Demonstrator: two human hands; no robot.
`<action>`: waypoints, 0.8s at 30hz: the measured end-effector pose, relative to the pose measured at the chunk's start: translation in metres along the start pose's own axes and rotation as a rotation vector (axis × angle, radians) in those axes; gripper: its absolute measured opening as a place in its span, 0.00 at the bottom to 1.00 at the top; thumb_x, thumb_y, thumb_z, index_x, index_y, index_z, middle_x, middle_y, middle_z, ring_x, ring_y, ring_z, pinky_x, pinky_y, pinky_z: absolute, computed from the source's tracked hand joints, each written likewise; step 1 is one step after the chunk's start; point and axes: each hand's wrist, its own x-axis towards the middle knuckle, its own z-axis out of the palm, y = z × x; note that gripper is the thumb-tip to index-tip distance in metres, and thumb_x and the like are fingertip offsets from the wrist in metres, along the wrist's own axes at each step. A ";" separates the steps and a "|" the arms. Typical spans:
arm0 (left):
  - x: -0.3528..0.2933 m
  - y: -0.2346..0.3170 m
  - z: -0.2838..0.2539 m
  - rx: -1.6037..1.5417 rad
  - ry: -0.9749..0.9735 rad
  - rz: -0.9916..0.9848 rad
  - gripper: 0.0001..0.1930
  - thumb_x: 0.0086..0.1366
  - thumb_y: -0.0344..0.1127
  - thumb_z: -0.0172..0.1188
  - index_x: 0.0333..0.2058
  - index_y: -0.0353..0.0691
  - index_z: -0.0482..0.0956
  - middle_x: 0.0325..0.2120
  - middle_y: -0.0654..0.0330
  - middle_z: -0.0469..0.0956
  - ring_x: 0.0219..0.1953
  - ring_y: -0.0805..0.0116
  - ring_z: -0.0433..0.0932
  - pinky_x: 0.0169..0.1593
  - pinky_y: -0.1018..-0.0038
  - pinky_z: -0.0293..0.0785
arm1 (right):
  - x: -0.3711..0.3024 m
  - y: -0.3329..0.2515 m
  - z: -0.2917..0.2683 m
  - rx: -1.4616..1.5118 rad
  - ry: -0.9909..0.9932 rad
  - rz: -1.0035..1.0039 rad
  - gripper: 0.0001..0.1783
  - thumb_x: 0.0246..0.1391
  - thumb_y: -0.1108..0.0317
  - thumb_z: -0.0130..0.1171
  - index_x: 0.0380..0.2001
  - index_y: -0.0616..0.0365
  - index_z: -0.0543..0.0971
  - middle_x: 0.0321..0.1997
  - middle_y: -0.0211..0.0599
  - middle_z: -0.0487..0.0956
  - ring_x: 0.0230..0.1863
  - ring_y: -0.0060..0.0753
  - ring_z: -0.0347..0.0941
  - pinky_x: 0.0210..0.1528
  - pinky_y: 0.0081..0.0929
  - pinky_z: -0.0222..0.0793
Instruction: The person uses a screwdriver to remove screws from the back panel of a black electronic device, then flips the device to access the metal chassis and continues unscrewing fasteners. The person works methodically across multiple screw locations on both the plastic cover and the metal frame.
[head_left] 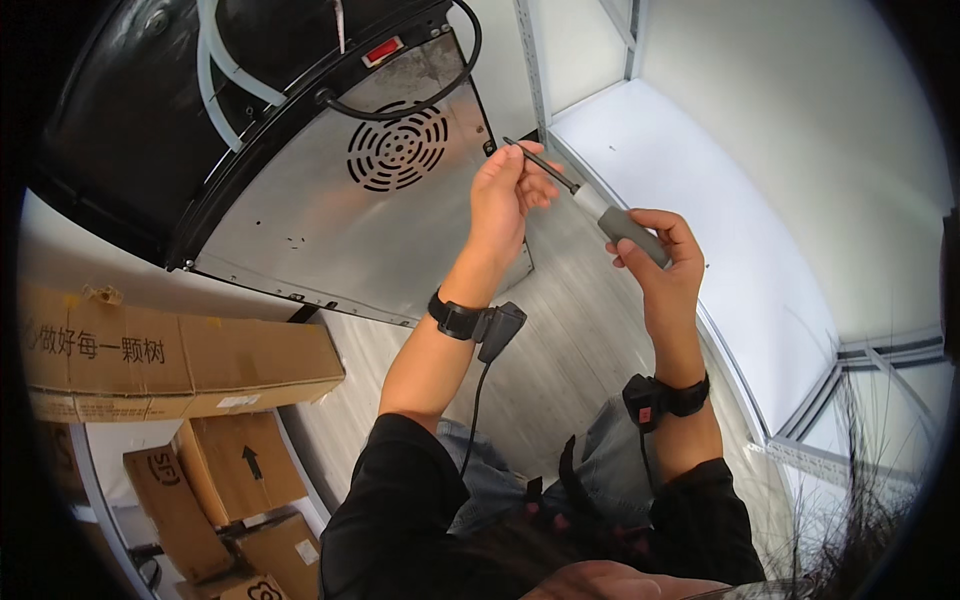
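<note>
A screwdriver with a grey handle, white collar and dark shaft slants between my two hands. My right hand grips the handle, thumb and fingers wrapped around it. At the other end, my left hand pinches the shaft near its tip, the other fingers loosely curled. Whether a small screw sits at the tip I cannot make out. Just left of my left hand stands the metal panel of a black-framed machine. It has round vent slots, a red switch and a black cable.
Pale hoses run over the machine's black side. A long cardboard box lies at the left, with several smaller cartons below it. On the right, a white shelf with metal framing borders the grey floor.
</note>
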 end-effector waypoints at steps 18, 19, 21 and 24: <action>0.007 0.019 -0.028 0.140 0.014 0.037 0.13 0.69 0.39 0.44 0.34 0.37 0.75 0.26 0.59 0.78 0.27 0.73 0.75 0.37 0.78 0.72 | -0.020 0.005 0.046 -0.136 0.094 -0.222 0.14 0.48 0.78 0.61 0.39 0.61 0.73 0.42 0.36 0.78 0.41 0.25 0.74 0.41 0.21 0.70; 0.007 0.020 -0.028 0.144 0.022 0.035 0.13 0.69 0.39 0.45 0.34 0.37 0.75 0.26 0.59 0.78 0.27 0.73 0.75 0.37 0.78 0.72 | -0.020 0.004 0.046 -0.127 0.099 -0.206 0.13 0.48 0.78 0.61 0.39 0.61 0.73 0.42 0.36 0.78 0.40 0.25 0.74 0.40 0.21 0.70; 0.008 0.019 -0.029 0.141 0.019 0.050 0.13 0.68 0.39 0.45 0.33 0.37 0.75 0.25 0.61 0.77 0.28 0.73 0.75 0.38 0.77 0.72 | -0.020 0.003 0.045 -0.088 0.094 -0.171 0.13 0.48 0.78 0.61 0.39 0.61 0.73 0.42 0.36 0.78 0.40 0.24 0.74 0.40 0.21 0.70; 0.006 0.020 -0.028 0.133 0.025 0.069 0.13 0.68 0.38 0.45 0.33 0.37 0.75 0.24 0.62 0.76 0.28 0.73 0.75 0.39 0.77 0.71 | -0.019 0.002 0.044 -0.022 0.077 -0.123 0.13 0.49 0.77 0.61 0.38 0.61 0.73 0.41 0.36 0.78 0.39 0.24 0.74 0.40 0.21 0.70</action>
